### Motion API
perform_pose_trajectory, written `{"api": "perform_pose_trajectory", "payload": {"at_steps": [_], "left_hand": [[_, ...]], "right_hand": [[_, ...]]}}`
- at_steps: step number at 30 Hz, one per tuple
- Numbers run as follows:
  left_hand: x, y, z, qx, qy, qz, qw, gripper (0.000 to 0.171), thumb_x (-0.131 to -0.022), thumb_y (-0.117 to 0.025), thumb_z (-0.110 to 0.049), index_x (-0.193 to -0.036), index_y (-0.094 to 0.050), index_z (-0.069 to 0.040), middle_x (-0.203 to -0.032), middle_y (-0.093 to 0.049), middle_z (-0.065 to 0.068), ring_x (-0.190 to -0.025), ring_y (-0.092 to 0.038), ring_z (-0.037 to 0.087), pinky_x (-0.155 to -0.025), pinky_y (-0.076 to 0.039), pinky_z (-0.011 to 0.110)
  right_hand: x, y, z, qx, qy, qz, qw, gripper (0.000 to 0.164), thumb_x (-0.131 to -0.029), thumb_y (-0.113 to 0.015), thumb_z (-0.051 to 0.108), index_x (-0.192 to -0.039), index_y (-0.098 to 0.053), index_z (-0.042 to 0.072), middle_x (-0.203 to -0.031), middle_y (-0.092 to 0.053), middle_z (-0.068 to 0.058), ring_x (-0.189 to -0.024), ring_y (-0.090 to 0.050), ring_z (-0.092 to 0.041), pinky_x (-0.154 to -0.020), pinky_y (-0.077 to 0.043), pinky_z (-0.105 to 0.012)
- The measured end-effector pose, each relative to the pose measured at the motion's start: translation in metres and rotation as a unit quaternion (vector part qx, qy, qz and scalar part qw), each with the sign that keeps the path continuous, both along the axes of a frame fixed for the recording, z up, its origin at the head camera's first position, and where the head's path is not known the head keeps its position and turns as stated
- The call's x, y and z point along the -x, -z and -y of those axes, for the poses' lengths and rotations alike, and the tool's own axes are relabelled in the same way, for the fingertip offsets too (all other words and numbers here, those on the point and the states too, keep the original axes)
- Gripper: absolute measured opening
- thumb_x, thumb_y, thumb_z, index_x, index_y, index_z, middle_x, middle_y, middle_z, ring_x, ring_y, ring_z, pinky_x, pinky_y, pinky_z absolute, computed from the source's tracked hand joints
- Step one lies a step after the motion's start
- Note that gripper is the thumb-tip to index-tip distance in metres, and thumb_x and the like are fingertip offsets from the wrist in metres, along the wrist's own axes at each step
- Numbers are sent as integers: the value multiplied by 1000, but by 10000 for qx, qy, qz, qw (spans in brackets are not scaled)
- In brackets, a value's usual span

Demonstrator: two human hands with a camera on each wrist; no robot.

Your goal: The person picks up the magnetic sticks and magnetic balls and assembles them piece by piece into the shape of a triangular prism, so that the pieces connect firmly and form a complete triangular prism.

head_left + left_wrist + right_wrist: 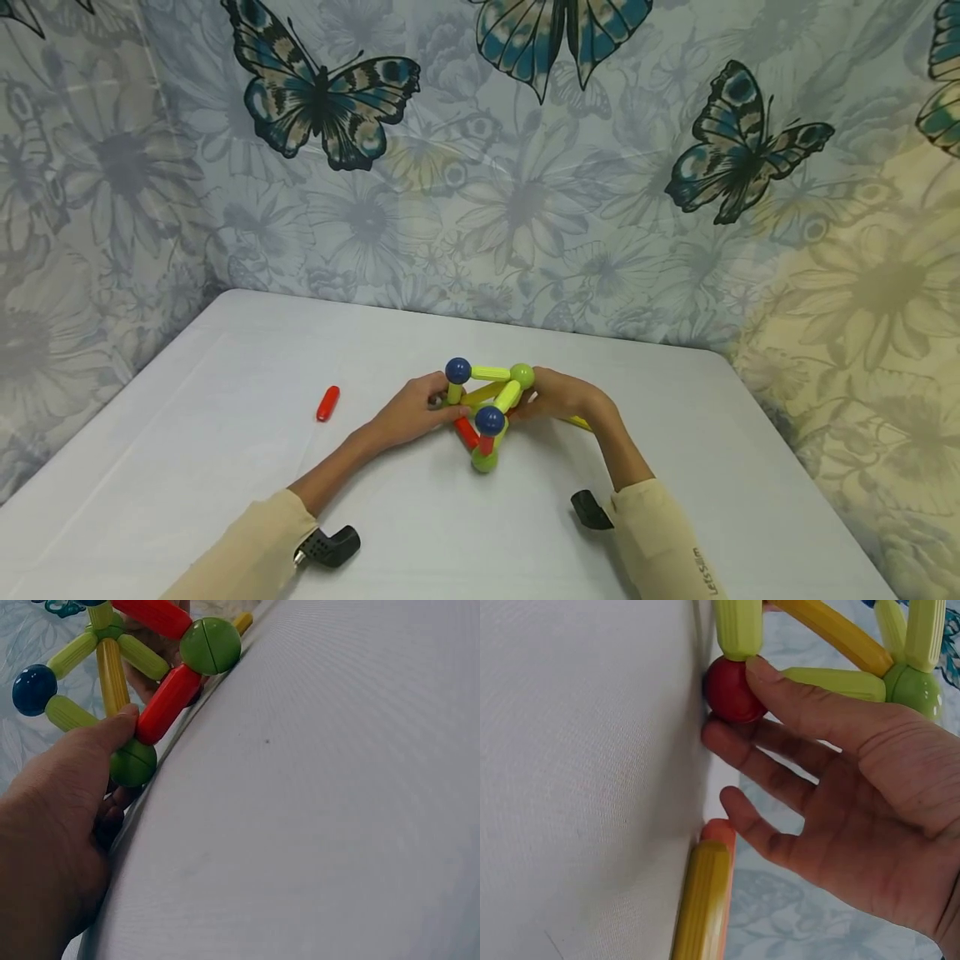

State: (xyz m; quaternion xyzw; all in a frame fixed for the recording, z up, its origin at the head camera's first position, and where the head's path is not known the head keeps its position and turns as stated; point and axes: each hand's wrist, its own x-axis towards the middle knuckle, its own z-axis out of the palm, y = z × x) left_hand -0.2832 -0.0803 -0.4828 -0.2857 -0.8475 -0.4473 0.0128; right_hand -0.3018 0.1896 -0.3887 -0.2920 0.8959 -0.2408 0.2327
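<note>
A frame of ball-and-stick magnetic building pieces stands on the table, with a blue ball (490, 421) nearest the head camera and a green ball (522, 375) on top. My left hand (411, 412) grips its left lower corner; in the left wrist view the thumb presses beside a green ball (133, 763) where a red stick (169, 703) and a yellow stick (112, 679) meet. On the other side, my right hand (558, 396) pinches a red ball (735, 690) at the base between thumb and fingers. Light green sticks (739, 626) run from that ball.
A loose red stick (327, 403) lies on the white table (225, 358), left of the frame. Close to the right hand are a yellow stick (703, 900) and an orange-red piece (718, 829). Behind the table hangs a butterfly-patterned backdrop (525, 200).
</note>
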Motion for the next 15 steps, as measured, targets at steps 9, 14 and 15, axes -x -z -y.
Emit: {"api": "perform_pose_trajectory", "payload": {"at_steps": [9, 14, 15], "left_hand": [[4, -48, 34, 1283, 333, 88, 9911, 49, -97, -75, -33, -141, -61, -15, -135, -67, 9, -128, -60, 29, -113, -44, 54], [3, -93, 88, 2834, -782, -430, 9548, 34, -99, -73, -32, -122, -68, -7, -117, -71, 14, -104, -66, 29, -94, -52, 53], [2, -98, 98, 3076, -962, -197, 9464, 33, -98, -73, -33, -117, -69, -6, -110, -71, 13, -96, -66, 27, -87, -54, 49]], "right_hand": [[1, 4, -1, -195, 250, 9, 9995, 24, -92, -79, 13, -114, -74, 5, -111, -77, -7, -108, -70, -22, -102, -56, -45], [-1, 2, 4, -149, 341, -7, 9993, 22, -92, -80, 14, -112, -74, 7, -110, -77, -6, -110, -70, -23, -105, -54, -48], [-1, 1, 4, -172, 394, -14, 9991, 22, -92, -80, 14, -112, -74, 7, -109, -78, -5, -110, -69, -23, -106, -53, -48]]}}
